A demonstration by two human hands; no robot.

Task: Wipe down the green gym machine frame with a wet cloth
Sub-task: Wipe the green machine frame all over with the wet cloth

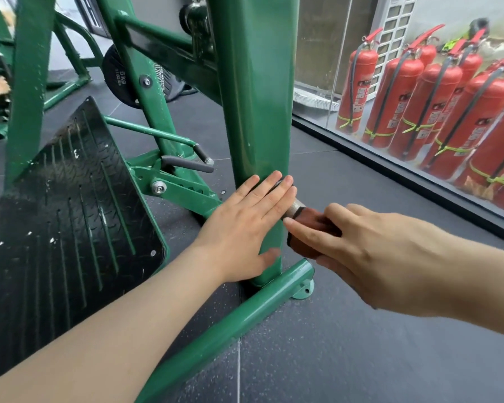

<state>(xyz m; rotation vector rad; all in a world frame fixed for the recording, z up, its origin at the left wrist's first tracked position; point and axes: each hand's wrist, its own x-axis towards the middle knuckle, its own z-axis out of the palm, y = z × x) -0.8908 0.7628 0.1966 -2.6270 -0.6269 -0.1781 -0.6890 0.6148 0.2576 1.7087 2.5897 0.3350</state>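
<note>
Head view shows the green frame post (256,112) rising upright from the floor, glossy, its long axis vertical. Left hand (245,228) lies flat against its lower part, fingers straight. Right hand (370,254) grips a brown cloth (309,231) just beside the post, wrapped round a metal peg (293,206) sticking out sideways

You see a glossy green frame post (256,112), a black footplate (70,216) with raised tread pattern and white flecks, a rust-brown cloth (306,231), a speckled dark grey floor (346,344), and red extinguishers (437,112) tied with yellow-green cord behind glass.
</note>
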